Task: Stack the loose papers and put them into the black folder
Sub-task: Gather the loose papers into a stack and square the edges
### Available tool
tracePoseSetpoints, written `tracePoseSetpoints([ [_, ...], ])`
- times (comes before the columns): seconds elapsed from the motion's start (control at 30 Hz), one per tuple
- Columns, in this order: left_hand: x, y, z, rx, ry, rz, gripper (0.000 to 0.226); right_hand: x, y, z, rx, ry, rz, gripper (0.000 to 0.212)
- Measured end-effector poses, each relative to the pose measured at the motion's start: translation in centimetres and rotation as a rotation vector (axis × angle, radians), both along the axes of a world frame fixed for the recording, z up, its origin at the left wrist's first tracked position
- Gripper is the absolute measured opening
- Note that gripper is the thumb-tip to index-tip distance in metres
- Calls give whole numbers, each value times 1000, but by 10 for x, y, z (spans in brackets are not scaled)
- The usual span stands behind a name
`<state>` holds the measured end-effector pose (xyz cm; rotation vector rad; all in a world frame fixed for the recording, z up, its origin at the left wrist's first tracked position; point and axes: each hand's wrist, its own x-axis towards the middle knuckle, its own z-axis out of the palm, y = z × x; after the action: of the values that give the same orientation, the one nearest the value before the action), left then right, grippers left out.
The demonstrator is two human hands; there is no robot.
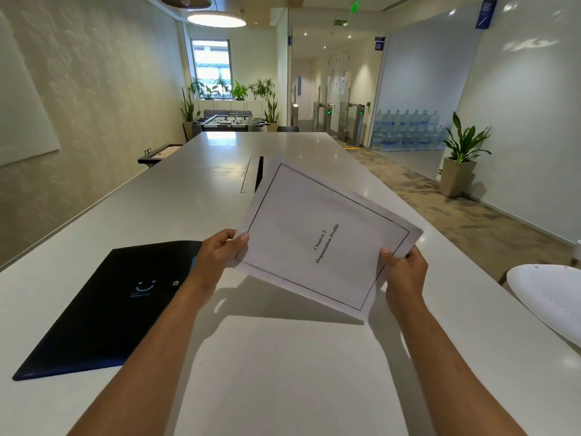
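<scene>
Both bare hands hold a stack of white printed papers [317, 237] up above the long white table [283, 372], tilted so that 1 corner points down toward the near edge. The top sheet carries a thin black border and the sideways heading "Chapter 2 Organization Profile". The left hand [217, 253] pinches the stack's left corner, thumb on top and fingers curled behind the sheets. The right hand [405, 269] grips the stack's right edge the same way, thumb lying on the printed face. The stack throws a shadow on the table surface below it. The flat black folder [107, 309] lies closed on the table to the left of the papers, near the left forearm, with a pale blue smile mark and a small round snap on its cover. A white perforated chair back [547, 297] shows at the right edge. A narrow cable slot [251, 174] is set in the table, farther off, partly behind the papers.
</scene>
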<state>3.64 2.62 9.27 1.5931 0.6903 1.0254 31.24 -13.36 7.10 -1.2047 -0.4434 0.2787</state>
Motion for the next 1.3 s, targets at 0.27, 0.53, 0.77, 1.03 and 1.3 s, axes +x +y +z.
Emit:
tracePoseSetpoints([
  [0.27, 48, -36, -18, -268, -374, 39, 27, -39, 22, -10, 187, 447, 108, 42],
  [0.53, 70, -40, -18, -326, -287, 409, 75, -76, 24, -30, 194, 644, 218, 57],
  [0.77, 56, -36, 8, 32, -183, 387, 53, -58, 19, -12, 43, 473, 123, 56],
  [1.03, 49, -45, 23, 401, -142, 216, 27, -43, 15, 42, -16, -269, 267, 39],
  [1.3, 51, -52, -5, 322, -168, 267, 29, -53, 12, 15, 6, -311, 221, 34],
])
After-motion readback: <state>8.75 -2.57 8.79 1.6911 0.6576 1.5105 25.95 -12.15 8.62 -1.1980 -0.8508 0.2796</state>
